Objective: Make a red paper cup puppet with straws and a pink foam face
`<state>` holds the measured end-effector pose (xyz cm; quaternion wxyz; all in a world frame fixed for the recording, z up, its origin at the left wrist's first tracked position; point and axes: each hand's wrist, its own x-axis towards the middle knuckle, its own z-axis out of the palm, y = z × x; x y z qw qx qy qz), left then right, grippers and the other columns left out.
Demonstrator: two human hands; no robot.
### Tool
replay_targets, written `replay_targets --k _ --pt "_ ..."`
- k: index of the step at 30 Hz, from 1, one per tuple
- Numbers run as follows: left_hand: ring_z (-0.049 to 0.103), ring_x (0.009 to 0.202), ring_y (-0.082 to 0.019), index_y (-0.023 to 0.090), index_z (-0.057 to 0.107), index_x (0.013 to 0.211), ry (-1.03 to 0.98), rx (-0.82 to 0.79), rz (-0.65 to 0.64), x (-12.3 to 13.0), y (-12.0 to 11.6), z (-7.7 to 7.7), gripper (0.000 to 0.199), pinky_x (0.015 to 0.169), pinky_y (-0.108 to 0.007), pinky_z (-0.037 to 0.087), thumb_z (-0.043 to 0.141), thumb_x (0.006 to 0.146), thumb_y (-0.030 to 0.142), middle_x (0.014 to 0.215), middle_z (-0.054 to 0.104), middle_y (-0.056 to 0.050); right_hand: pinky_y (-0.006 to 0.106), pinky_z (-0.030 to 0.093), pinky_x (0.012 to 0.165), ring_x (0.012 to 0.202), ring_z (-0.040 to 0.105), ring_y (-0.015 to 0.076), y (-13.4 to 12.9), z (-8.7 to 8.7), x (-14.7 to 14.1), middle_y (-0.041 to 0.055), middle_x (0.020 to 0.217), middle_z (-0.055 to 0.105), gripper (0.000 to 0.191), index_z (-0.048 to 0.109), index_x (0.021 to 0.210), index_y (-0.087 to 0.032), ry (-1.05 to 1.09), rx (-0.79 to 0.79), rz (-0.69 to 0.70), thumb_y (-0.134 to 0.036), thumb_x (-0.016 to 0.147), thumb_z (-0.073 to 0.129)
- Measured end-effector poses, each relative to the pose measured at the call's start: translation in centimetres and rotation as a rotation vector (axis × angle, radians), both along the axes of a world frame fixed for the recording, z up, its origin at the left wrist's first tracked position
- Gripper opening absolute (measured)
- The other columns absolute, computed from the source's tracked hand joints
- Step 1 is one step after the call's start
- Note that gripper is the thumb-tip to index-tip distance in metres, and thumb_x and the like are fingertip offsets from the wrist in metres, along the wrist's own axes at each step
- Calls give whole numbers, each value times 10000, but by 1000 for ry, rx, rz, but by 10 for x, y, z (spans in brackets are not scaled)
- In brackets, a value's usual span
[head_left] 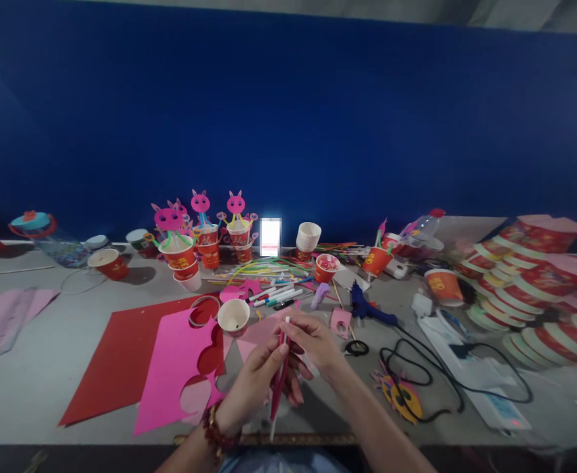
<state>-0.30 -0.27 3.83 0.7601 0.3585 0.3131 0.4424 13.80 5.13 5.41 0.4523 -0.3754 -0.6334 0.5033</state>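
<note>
Beaded bracelet (215, 427) at the wrist, the left hand (259, 369) grips a slim pink stick (279, 381), seemingly steadying it while the right hand (314, 336) pinches its white upper end. The stick is right of the open paper cup (233, 317), on its near side. Left of that cup, a holed pink sheet (165, 371) overlaps a red sheet (106, 361); right of it lies a glue gun (367, 309), presumably kept within reach.

This looks like a craft workshop: a long grey worktable (32, 401) carries a cut pink sheet (158, 374), felt-tip markers (284, 297), a blue glue gun (367, 310), colourful thin strips (269, 269), stacked paper cups (520, 289) and pink animal figures (236, 205) before a blue partition (288, 118).
</note>
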Motion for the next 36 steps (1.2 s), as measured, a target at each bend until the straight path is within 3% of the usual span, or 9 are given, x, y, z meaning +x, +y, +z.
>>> replay_targets --k 4,7,12,17,26,32,36 --pt "719 607 -178 170 639 1057 -12 -36 -17 -10 -1 5 378 599 -283 563 676 868 495 812 764 -67 243 461 555 621 559 137 3 -1 2 21 742 635 357 789 792 -195 60 -41 -3 -509 890 650" --pt "729 654 -182 164 656 1022 63 2 25 -12 2 6 367 667 -293 566 736 827 464 839 772 -73 266 484 651 723 608 173 2 2 2 34 755 668 363 790 757 -198 13 -2 -39 -508 886 652" --pt "692 547 -158 153 678 871 122 -3 55 -7 5 4 371 565 -263 544 746 795 510 766 764 -65 285 493 683 744 635 191 0 6 2 41 769 698 380 811 794 -220 -22 14 -68 -539 890 630" --pt "702 570 -176 157 692 879 73 -36 21 -6 5 3 359 552 -279 560 741 800 505 782 763 -68 329 497 811 852 660 219 2 6 6 53 851 730 394 816 918 -234 -52 42 -12 -539 938 567" --pt "725 588 -197 170 715 945 -41 -52 -23 -6 3 0 305 532 -272 559 708 849 459 752 758 -64 328 496 898 896 647 200 -1 -1 8 50 975 725 399 793 1024 -243 -43 -39 40 -511 985 499" --pt "732 613 -205 173 731 952 -46 -54 -45 -8 2 2 302 532 -268 549 696 860 459 762 764 -75 271 498 612 615 571 160 -5 4 6 27 755 665 418 793 1018 -248 -13 -51 63 -534 977 491" --pt "734 613 -209 169 737 945 -54 -53 -42 -7 0 2 310 534 -275 554 701 855 463 748 764 -74 244 460 516 552 522 131 -5 6 4 36 793 677 410 794 1008 -243 9 -35 82 -543 959 518"
